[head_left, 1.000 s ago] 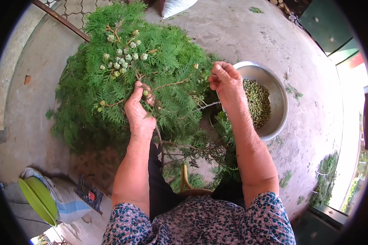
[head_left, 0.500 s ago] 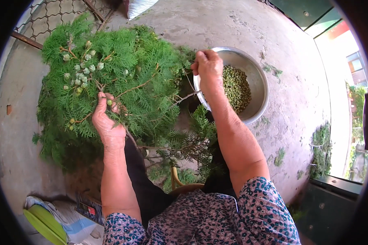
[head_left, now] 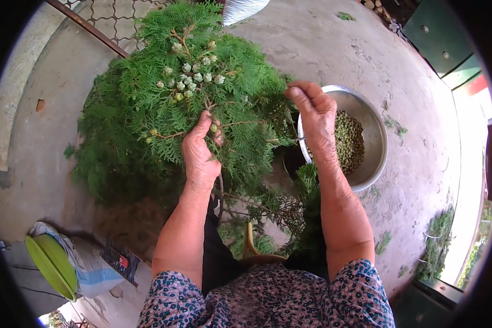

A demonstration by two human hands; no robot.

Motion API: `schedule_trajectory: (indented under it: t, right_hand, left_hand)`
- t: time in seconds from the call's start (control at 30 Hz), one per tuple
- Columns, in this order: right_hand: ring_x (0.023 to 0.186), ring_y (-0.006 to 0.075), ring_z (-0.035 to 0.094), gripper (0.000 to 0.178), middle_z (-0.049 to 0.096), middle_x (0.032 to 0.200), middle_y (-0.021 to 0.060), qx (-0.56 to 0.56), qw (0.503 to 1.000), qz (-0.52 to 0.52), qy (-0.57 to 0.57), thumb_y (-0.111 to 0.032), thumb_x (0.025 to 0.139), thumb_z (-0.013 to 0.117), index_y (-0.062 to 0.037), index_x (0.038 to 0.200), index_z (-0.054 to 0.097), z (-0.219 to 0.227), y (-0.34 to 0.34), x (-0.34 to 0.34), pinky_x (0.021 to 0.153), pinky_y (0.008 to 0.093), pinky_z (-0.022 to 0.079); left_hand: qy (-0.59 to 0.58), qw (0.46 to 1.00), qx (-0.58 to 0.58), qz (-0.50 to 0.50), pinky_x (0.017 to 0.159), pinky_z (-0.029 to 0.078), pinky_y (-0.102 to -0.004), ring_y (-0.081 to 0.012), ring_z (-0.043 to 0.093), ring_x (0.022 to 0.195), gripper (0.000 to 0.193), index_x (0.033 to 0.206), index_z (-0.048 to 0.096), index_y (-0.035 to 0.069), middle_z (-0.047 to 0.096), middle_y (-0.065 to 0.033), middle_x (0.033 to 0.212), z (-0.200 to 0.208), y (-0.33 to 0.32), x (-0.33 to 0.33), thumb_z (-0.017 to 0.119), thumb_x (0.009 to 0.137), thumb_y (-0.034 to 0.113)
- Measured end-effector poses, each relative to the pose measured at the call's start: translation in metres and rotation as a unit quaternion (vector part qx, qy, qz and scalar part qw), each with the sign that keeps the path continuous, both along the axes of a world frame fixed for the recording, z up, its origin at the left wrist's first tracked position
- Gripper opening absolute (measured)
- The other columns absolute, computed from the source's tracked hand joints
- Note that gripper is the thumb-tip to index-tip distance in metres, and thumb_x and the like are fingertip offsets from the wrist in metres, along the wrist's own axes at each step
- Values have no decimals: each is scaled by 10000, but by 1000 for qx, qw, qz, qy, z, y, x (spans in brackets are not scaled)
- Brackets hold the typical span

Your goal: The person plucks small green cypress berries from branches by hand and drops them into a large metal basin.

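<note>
My left hand (head_left: 201, 152) is closed round the stem of a leafy green conifer branch (head_left: 240, 65). Pale green cones (head_left: 191, 79) cluster on the twigs just beyond my thumb, and a few more show by my fingers. Over the left rim of a metal bowl (head_left: 373, 109) is my right hand (head_left: 318, 116), its fingers curled together and pointing left towards the foliage. Whatever may be between those fingertips is hidden. Small green cones (head_left: 349, 143) cover the bottom of the bowl. My right wrist hides part of the bowl's near left side.
More cut conifer foliage (head_left: 120, 136) is heaped below and left of the branch. Sprigs (head_left: 437, 240) lie on the concrete floor (head_left: 306, 49) at right. A lime-green basin (head_left: 52, 265) and a sack (head_left: 95, 268) stand at lower left; a white sack (head_left: 243, 10) is at the top.
My left hand has moved right with the cone-bearing branch, closer to the bowl. My right hand stays over the bowl's left rim. The whole view has shifted, too.
</note>
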State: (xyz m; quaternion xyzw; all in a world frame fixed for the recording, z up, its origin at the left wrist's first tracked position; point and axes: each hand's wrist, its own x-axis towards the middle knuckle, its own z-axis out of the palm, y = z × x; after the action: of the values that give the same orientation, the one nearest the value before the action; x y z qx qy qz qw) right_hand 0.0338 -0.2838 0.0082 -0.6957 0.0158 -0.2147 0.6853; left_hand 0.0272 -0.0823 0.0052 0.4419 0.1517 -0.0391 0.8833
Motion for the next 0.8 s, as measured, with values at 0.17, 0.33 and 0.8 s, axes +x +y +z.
schedule_trajectory:
  t: [0.17, 0.33, 0.8]
  right_hand:
    - [711, 303, 598, 117, 609, 777, 161, -223, 973, 57, 7, -66, 773, 612, -40, 887, 620, 3, 27, -2, 640, 336, 470]
    - [696, 314, 609, 144, 603, 765, 202, -183, 980, 40, 68, -79, 774, 619, -23, 906, 610, -10, 36, 2, 619, 343, 470]
    - [660, 232, 617, 172, 621, 696, 158, -194, 979, -11, 60, -79, 731, 651, 21, 861, 597, -20, 43, 12, 621, 301, 476]
  left_hand:
    - [-20, 999, 1, -25, 521, 364, -203, -84, 440, 598, 170, 881, 585, 94, 522, 20, 762, -7, 5, 2, 600, 838, 257]
    - [86, 996, 7, 9, 571, 454, -241, -88, 519, 697, 294, 1043, 589, 93, 568, 27, 895, 3, -8, 4, 616, 828, 291]
    - [57, 998, 35, -21, 460, 341, -195, -68, 439, 570, 269, 890, 592, 105, 493, 38, 681, 1, -11, -1, 658, 790, 346]
